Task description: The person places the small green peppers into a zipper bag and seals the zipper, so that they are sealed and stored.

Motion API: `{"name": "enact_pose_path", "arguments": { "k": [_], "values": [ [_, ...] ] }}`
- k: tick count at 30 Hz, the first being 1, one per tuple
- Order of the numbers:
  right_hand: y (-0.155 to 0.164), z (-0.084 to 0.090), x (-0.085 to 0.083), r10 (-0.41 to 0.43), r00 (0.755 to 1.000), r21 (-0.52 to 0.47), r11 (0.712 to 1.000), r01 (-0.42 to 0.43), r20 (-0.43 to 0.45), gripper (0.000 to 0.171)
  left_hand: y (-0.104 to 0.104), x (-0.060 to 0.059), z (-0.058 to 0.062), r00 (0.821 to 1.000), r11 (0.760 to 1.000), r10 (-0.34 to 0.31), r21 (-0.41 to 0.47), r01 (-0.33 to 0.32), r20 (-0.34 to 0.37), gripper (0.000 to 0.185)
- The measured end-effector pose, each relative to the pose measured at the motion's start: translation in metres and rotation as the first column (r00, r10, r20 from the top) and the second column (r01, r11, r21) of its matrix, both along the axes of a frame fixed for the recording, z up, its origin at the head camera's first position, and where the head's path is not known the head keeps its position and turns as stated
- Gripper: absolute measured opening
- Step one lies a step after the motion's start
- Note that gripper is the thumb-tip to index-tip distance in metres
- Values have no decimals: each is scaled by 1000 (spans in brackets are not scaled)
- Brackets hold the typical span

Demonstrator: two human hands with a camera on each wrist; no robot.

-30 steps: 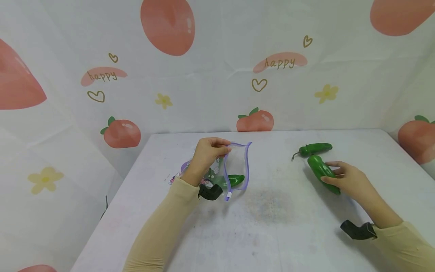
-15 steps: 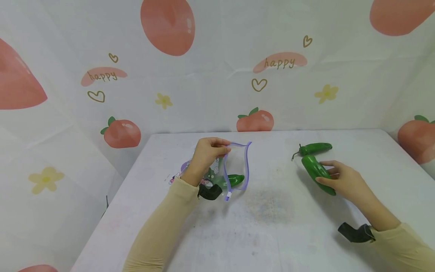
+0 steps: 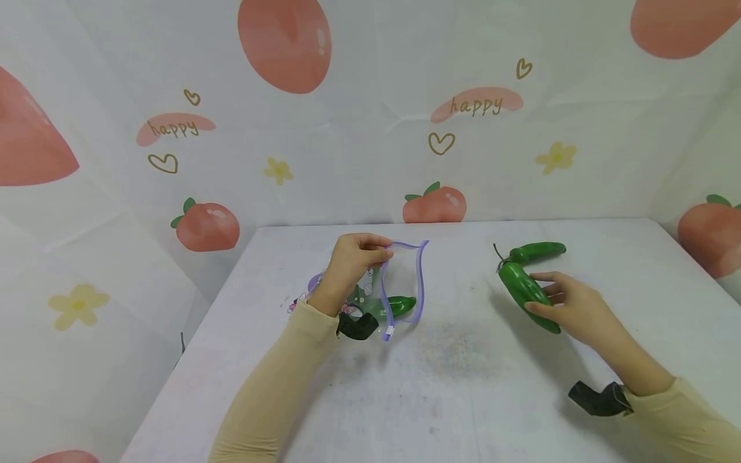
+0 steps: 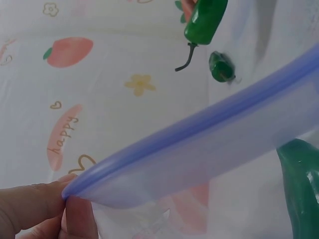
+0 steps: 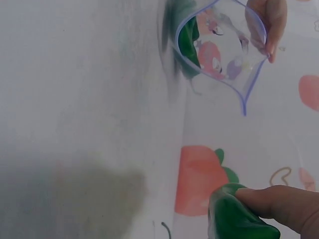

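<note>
My left hand (image 3: pixel 356 263) pinches the upper edge of a clear zip bag (image 3: pixel 420 283) with a purple-blue rim and cartoon prints. The bag's mouth gapes toward the right, and one long green pepper (image 3: pixel 401 307) lies inside near the opening. My right hand (image 3: pixel 573 308) holds a second green pepper (image 3: pixel 527 296) between thumb and fingers, its stem end pointing up and left, its shadow on the table below. Behind it lies a third green pepper (image 3: pixel 539 251). In the right wrist view, the thumb (image 5: pixel 264 199) presses on the held pepper (image 5: pixel 232 219).
The white table (image 3: pixel 463 418) has a greyish smudge (image 3: pixel 460 350) in its middle. A white cloth backdrop (image 3: pixel 359 161) printed with peaches and hearts stands behind and at both sides. A thin dark stem (image 3: pixel 182 342) shows at the table's left edge.
My right hand has moved left with the green pepper, whose stem end now overlaps the stem of the pepper behind. My left hand and the bag have stayed in place.
</note>
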State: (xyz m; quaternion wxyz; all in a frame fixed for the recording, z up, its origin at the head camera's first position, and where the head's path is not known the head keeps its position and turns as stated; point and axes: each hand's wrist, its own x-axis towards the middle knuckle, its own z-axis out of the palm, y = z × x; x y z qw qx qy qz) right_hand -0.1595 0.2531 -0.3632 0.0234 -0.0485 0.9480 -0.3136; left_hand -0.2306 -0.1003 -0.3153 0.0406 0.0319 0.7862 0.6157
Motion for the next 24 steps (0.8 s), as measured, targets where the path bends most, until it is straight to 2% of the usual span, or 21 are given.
{"name": "enact_pose_path", "arguments": {
  "k": [10, 24],
  "values": [
    [-14, 2, 6, 36, 999, -16, 999, -37, -37, 66, 0, 0, -2, 1000, 1000, -11, 14, 12, -5, 24],
    [-36, 6, 13, 98, 992, -62, 993, -103, -83, 61, 1, 0, -2, 1000, 1000, 3, -9, -3, 10, 22]
  ]
}}
